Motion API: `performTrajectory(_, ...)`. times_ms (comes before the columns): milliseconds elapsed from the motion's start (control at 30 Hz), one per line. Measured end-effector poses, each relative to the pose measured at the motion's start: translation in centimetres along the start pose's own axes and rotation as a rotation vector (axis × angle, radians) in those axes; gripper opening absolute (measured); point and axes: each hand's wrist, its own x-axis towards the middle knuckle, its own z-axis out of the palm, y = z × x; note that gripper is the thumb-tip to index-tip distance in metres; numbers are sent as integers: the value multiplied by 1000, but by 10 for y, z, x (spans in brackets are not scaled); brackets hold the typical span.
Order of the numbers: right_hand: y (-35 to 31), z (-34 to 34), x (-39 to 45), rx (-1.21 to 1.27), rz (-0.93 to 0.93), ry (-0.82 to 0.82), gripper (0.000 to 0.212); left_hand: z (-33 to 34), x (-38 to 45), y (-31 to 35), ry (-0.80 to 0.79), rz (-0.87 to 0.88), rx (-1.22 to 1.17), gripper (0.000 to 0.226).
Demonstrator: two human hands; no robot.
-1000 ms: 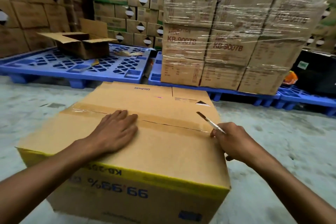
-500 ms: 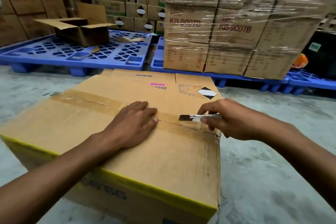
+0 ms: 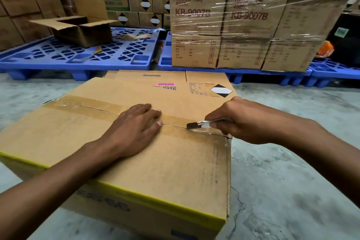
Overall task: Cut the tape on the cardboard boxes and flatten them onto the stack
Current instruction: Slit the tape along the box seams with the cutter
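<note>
A large brown cardboard box (image 3: 175, 165) with a yellow stripe stands on the floor in front of me. A strip of brown tape (image 3: 89, 106) runs across its top seam from left to right. My left hand (image 3: 134, 128) lies flat on the box top, fingertips at the seam. My right hand (image 3: 239, 121) grips a small cutter (image 3: 198, 124) whose dark blade rests on the tape near the box's right edge. The tape behind the blade at the right corner looks split. Behind the box lies a flattened carton (image 3: 171, 78) on the floor.
A blue pallet (image 3: 64, 58) at the back left carries an open empty box (image 3: 78, 29) and tape scraps. A shrink-wrapped stack of cartons (image 3: 243, 23) stands on another blue pallet at the back right. Bare concrete floor (image 3: 292, 181) lies to my right.
My right hand turned the cutter from pointing up to lying on the seam, then slid the blade a little leftward along the tape. My left hand moved right along the seam.
</note>
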Motion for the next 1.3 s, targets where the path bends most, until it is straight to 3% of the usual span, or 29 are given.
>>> performTrajectory(300, 3, -6, -4, -179, 64, -96, 28, -2, -1, -1, 8, -30, 2, 47)
performTrajectory(1033, 21, -24, -52, -264, 133, -195, 21, -8, -2, 10, -20, -38, 48, 43)
performTrajectory(1167, 34, -21, -71, -309, 239, -274, 37, -9, -2, 9, -18, -53, 43, 42)
performTrajectory(1300, 51, -7, -83, 67, 278, 64, 26, -9, 8, 28, -31, -34, 52, 39)
